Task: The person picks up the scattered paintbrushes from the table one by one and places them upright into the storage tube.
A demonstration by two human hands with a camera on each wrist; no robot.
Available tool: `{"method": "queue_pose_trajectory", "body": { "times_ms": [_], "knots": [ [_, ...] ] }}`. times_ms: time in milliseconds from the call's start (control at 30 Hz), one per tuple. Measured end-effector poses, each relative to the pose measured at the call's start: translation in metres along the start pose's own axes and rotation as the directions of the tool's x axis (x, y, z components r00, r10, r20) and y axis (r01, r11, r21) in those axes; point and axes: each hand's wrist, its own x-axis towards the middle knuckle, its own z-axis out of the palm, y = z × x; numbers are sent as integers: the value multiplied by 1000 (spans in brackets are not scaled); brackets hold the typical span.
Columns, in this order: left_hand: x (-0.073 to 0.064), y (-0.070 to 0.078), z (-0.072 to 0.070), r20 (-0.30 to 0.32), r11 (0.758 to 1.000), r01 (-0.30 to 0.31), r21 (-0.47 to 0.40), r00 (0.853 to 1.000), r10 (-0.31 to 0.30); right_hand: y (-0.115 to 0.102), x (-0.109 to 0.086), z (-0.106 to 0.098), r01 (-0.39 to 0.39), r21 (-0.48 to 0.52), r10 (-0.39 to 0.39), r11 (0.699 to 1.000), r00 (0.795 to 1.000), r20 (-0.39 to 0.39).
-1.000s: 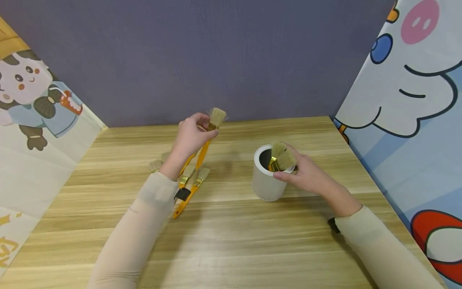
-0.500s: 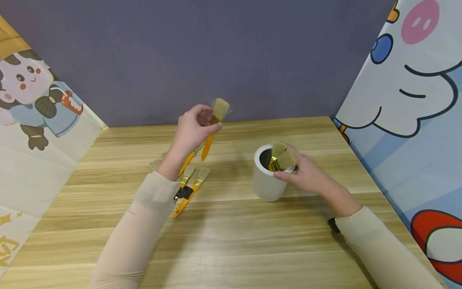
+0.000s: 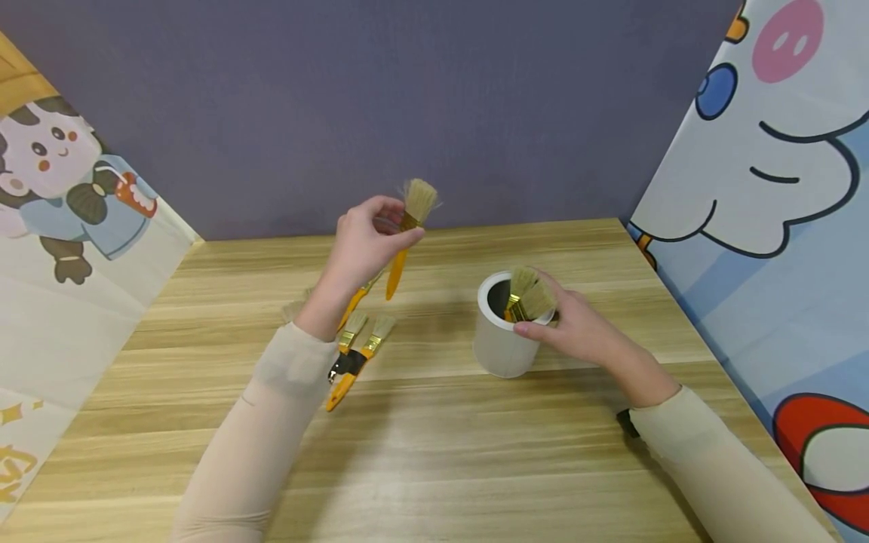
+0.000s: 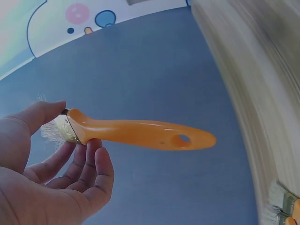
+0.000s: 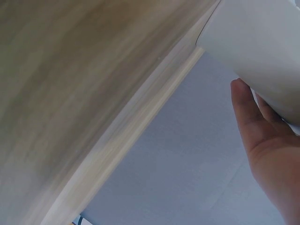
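Note:
My left hand (image 3: 366, 245) pinches a paintbrush (image 3: 396, 275) at its metal band, between thumb and fingers. Its pale bristles (image 3: 421, 198) point up and the orange handle hangs down, raised over the table's far part. In the left wrist view the whole handle (image 4: 140, 133), with a hole near its end, shows. On the right, a white can (image 3: 502, 353) stands upright; the right hand (image 3: 577, 326) grips its side near the rim. Paintbrushes (image 3: 523, 283) lean in the can, bristles up. The right wrist view shows fingers (image 5: 246, 105) against the can's wall (image 5: 267, 47).
Several more paintbrushes lie on the wooden table (image 3: 434, 452) around the left forearm, among them one paintbrush (image 3: 346, 388) right of the cuff; the forearm partly hides others. A grey-purple wall (image 3: 421, 98) closes off the back, and printed cartoon panels (image 3: 801, 302) stand at both sides.
The left hand has lifted the paintbrush up and slightly right, so its handle hangs clear of the brushes below. The right hand and can have stayed put.

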Motion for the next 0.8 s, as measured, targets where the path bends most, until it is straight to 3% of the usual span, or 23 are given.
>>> {"method": "queue_pose_trajectory", "body": {
  "times_ms": [267, 567, 800],
  "knots": [
    [-8, 15, 1, -12, 997, -58, -52, 998, 57, 0, 0, 1, -7, 17, 7, 1000, 1000, 6],
    [-12, 32, 15, 21, 985, -101, -138, 994, 105, 1, 0, 0, -3, 17, 3, 1000, 1000, 3],
    [-9, 54, 22, 56, 961, -195, -197, 976, 210, 3, 2, 2, 26, 50, -26, 998, 1000, 11]
  ]
}}
